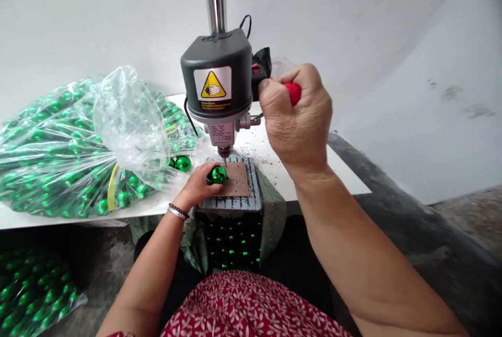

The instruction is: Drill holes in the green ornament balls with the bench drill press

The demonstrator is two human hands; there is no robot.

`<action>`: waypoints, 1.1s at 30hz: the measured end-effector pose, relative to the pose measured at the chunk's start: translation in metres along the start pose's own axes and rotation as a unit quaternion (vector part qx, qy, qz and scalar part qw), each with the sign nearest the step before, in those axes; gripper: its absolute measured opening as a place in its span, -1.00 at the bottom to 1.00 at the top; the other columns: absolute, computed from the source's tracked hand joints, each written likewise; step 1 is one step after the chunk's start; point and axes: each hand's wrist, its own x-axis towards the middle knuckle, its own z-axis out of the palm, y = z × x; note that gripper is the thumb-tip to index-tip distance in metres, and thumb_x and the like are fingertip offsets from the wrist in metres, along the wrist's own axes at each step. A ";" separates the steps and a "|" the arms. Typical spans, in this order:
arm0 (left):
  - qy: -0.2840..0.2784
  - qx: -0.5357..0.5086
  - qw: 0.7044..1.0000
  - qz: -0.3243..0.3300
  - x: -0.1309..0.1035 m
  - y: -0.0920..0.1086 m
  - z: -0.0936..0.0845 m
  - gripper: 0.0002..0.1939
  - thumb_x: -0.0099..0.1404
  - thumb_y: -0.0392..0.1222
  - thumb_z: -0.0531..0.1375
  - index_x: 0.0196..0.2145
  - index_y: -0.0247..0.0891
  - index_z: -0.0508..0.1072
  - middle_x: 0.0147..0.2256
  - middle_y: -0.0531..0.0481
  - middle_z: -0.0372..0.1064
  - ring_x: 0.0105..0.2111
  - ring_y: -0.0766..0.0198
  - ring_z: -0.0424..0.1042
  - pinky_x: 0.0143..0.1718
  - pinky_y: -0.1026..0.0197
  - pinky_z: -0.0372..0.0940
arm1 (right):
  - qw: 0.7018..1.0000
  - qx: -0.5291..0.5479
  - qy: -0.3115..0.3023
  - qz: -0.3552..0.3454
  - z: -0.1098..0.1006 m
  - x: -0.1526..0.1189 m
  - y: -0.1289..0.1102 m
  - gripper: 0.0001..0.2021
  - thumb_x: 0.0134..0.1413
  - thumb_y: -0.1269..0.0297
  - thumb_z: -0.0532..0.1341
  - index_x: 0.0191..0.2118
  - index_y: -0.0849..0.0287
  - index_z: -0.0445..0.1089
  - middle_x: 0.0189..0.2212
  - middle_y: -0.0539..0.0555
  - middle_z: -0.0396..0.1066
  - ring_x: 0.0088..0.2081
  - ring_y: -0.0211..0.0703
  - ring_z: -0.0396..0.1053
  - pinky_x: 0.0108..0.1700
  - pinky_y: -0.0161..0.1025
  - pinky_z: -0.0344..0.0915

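Observation:
A shiny green ball (218,174) is between the thumb and fingers of my left hand (198,185), just left of the drill bit. It is over a brown board (238,180) on the base of a bench drill press (217,72). My right hand (300,117) is closed around the drill's red-ended lever handle (293,94), to the right of the motor housing. The thin bit (226,163) points down from the chuck (224,152). Whether it touches the ball I cannot tell.
A large clear bag (129,122) of green balls spreads over the left of the white table (345,180). One loose-looking green ball (182,163) lies by its edge. Dark shavings litter the base. More green balls (233,243) sit below the table edge, and another bag (35,290) at lower left.

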 end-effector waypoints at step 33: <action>-0.053 -0.068 0.996 -0.032 0.020 0.014 0.010 -0.35 0.07 -0.19 0.45 0.16 -0.28 0.58 0.06 -0.09 0.61 0.10 -0.04 0.55 0.27 -0.02 0.37 | 0.999 0.047 -0.005 0.019 -0.004 0.001 -0.009 -0.73 0.28 0.15 0.25 -0.36 0.06 0.16 -0.51 -0.16 0.12 -0.44 -0.36 0.19 -0.29 -0.32 0.25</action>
